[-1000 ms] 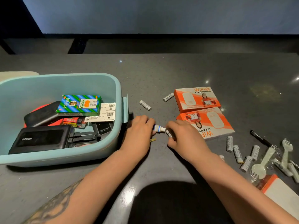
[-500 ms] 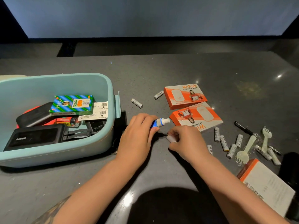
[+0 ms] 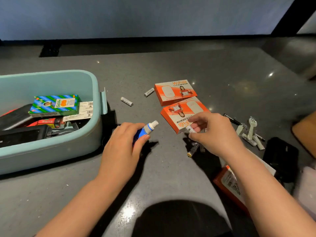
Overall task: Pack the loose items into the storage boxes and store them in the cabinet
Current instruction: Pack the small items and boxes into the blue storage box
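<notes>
Bare table [image 3: 171, 65] beyond orange boxes [image 3: 176, 92]

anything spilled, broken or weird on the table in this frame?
Nothing spilled or visibly damaged. The oddest thing is the small blue-and-white tube gripped in the left hand: its nozzle looks uncapped, and the right hand pinches a small white piece, possibly its cap. White cylindrical batteries lie scattered loose.
</notes>
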Available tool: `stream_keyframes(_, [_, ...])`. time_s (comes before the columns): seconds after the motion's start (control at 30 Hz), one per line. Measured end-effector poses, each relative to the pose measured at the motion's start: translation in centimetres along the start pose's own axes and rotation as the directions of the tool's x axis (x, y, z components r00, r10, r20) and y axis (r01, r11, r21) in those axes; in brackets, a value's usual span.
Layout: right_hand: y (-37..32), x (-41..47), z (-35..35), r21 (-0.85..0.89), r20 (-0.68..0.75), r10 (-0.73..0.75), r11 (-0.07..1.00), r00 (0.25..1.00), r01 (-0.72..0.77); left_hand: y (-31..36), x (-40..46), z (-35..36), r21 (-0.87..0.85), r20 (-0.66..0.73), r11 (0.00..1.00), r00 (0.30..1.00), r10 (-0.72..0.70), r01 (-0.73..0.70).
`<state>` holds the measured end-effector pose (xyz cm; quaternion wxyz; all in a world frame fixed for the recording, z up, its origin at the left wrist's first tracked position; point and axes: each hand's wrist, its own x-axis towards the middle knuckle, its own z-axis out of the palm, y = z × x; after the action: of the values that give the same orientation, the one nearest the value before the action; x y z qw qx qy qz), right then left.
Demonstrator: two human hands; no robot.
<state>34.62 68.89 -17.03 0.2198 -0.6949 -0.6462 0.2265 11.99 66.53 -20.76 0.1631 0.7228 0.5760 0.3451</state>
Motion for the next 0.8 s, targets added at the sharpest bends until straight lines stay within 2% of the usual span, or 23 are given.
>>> stream_keyframes(0.13, [2.7, -3.1, 1.3, 0.017, -0.104, 0.153, 0.988, 0.983, -0.152, 0.3, -1.1, 1.0, -0.008, 0.078, 1.0, 0.997, -0.029, 0.03])
stream_keyframes(0.27, [5.2, -4.9, 2.8, 0.017, -0.204, 0.245, 0.969, 0.948, -0.246, 0.5, -2.0, 2.0, -0.017, 0.148, 0.998, 0.987, -0.06, 0.063])
stream_keyframes(0.5, [4.9, -3.7, 4.9, 0.023, -0.219, 0.236, 0.971, 0.947, -0.237, 1.1, -2.2, 2.6, -0.031, 0.167, 0.999, 0.986, -0.015, 0.02])
stream_keyframes(0.63, [4.8, -3.7, 5.4, 0.037, -0.164, 0.193, 0.981, 0.968, -0.189, 0.5, -2.3, 2.5, -0.027, 0.174, 0.999, 0.984, -0.029, 0.034])
stream_keyframes(0.7, [5.0, -4.0, 5.3, 0.06, -0.071, 0.155, 0.987, 0.985, -0.15, -0.1, -2.3, 2.3, -0.013, 0.173, 0.999, 0.984, -0.047, 0.05])
stream_keyframes(0.8, [5.2, -4.0, 5.4, -0.006, 0.081, 0.075, 0.997, 0.994, -0.075, -0.8, -2.1, 2.2, -0.009, 0.17, 0.997, 0.983, -0.077, 0.079])
